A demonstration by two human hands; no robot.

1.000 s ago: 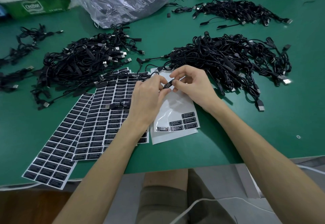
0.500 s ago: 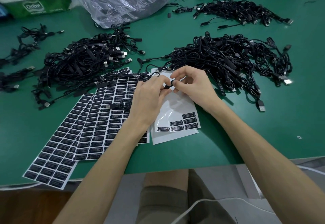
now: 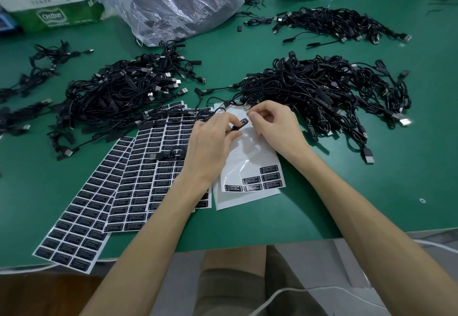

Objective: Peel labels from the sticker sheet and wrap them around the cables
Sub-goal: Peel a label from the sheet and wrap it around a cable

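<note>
Nearest me, below my fingers, the sheet (image 3: pixel 247 157) is mostly bare, glossy white backing. A few matte black labels with white print remain along its near edge. Left of it, full sheets (image 3: pixel 138 186) lie fanned flat on the green table (image 3: pixel 371 191).

Above the sheet my left hand (image 3: pixel 213 142) and right hand (image 3: pixel 275 129) meet. The left pinches one cable (image 3: pixel 234 128) at its stiff, black, bar-shaped section. The bar's long axis runs from hand to hand, rising slightly rightward. The right pinches a label (image 3: pixel 244 123) at the bar's right end, so I judge that hand nearer for rolling it round. How far it is wrapped I cannot tell.

Beyond the fingers, thin limp cables with metal plugs form a right pile (image 3: pixel 322 92) and a left pile (image 3: pixel 119 97). Farthest lies a crinkled translucent bag (image 3: pixel 181 6).
</note>
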